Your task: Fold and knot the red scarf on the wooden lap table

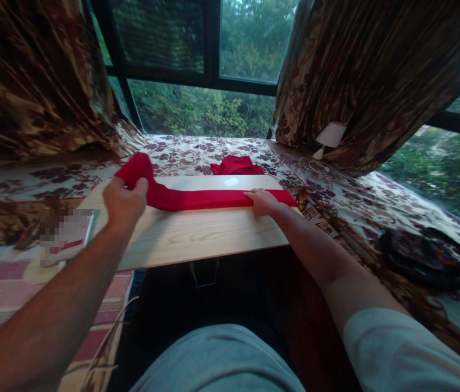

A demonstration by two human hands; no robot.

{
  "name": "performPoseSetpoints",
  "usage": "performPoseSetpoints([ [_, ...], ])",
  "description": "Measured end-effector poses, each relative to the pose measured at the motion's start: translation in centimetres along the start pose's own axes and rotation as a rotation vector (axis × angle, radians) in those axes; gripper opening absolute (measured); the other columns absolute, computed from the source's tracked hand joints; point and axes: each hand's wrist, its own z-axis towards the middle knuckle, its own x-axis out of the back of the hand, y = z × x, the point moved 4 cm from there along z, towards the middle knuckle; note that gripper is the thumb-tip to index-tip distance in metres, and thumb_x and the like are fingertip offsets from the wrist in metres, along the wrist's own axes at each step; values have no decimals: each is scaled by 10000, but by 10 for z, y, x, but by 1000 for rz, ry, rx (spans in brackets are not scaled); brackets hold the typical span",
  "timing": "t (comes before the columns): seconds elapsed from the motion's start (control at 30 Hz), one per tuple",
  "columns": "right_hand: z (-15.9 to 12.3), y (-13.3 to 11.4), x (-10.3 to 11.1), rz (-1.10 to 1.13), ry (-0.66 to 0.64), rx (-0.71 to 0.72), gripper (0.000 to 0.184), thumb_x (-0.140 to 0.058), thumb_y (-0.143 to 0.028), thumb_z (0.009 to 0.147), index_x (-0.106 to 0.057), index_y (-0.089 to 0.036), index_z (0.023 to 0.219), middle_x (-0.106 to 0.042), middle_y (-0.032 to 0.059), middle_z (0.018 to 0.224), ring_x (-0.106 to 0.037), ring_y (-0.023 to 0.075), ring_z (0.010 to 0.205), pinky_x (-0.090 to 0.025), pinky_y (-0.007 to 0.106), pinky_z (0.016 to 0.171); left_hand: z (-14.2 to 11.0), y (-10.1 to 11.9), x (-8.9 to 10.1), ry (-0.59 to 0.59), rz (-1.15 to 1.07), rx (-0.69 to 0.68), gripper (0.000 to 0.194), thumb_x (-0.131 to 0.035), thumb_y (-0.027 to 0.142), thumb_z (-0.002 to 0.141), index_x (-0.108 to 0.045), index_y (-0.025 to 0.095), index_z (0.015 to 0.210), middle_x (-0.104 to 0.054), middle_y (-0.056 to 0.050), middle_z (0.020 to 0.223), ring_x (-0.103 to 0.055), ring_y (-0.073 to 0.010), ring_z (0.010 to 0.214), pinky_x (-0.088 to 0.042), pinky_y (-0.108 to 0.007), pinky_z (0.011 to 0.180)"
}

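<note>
A long strip of folded red cloth [201,200] runs across a pale wood-grain table [205,234]. My left hand [126,198] has its fingers closed around the strip's left end and holds it raised above the tabletop, so the cloth bends upward there. Toward the other end, my right hand [263,201] rests on top of the strip with fingers stretched to the left, pressing it against the table. The strip's right end reaches past that hand to the table's right edge. Another crumpled red cloth [237,165] lies just behind the table.
A small white lamp [331,135] stands at the back right by the curtain [360,65]. A dark bag [425,258] lies on the flowered cover to the right. Left of the table is a blurred-out flat object [68,237], with cables [107,337] hanging below.
</note>
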Motion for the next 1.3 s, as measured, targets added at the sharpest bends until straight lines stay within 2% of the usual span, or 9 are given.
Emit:
performPoseSetpoints([
  [0.07,1,1,-2,9,4,-9,683,-634,-193,798,-535,-244,1472,-566,131,1435,-539,320,1233,-468,384,1003,-39,36,-9,-135,9,-196,427,-546,373,915,-681,94,1209,-716,-108,1151,-660,-227,997,-530,-352,934],
  [0.2,1,3,-6,18,13,-20,705,-609,-180,808,-504,-248,1502,-556,121,1453,-537,315,1237,-447,396,1040,-118,86,-46,-655,178,-665,323,-540,345,919,-778,140,998,-626,-149,1386,-622,-299,1185,-498,-411,1027],
  [0.3,-1,3,-7,27,-8,-35,745,-602,-179,803,-465,-259,1531,-518,118,1498,-521,324,1274,-449,409,1045,-140,94,-60,-764,311,-735,343,-522,343,934,-795,140,886,-607,-169,1406,-586,-331,1254,-476,-443,1067],
  [0.53,-5,0,-5,42,-20,-48,766,-588,-178,806,-435,-255,1552,-474,108,1549,-479,327,1346,-425,426,1092,-134,100,-37,-860,161,-782,318,-531,381,931,-787,196,897,-658,-120,1345,-659,-283,1165,-534,-382,991],
  [0.67,-6,-2,-5,31,-25,-59,770,-586,-181,805,-429,-244,1556,-476,111,1549,-474,331,1350,-428,429,1091,-119,96,-29,-811,-96,-677,285,-528,360,920,-753,208,831,-749,-87,1147,-691,-243,1105,-550,-342,932],
  [0.83,-7,-3,-3,27,-14,-52,754,-583,-177,804,-449,-250,1542,-465,105,1558,-477,325,1348,-449,416,1052,-86,77,-52,-645,-43,-541,491,-412,406,979,-655,136,1309,-644,-141,1371,-592,-257,1280,-442,-403,1104],
  [0.93,-12,-7,1,8,69,-88,629,-561,-187,834,-548,-253,1460,-542,109,1480,-523,302,1288,-448,397,1028,-84,64,-79,-810,159,-583,702,-400,553,975,-386,187,1574,-368,-113,1621,-296,-305,1513,-247,-525,1217],
  [1.1,-28,-13,1,-45,206,-292,376,-444,-296,958,-704,-144,1183,-657,207,1197,-581,331,1098,-469,420,903,-90,39,-102,-967,365,-565,711,-302,652,975,-317,318,1603,-223,-39,1679,-120,-312,1562,-93,-590,1222],
  [1.3,-17,-29,-10,-37,109,-182,371,-397,-205,982,-706,-102,1159,-675,227,1127,-570,301,1090,-399,421,981,-80,23,-101,-973,373,-556,724,-282,675,967,-330,321,1597,-231,-36,1681,-107,-321,1563,-87,-601,1214],
])
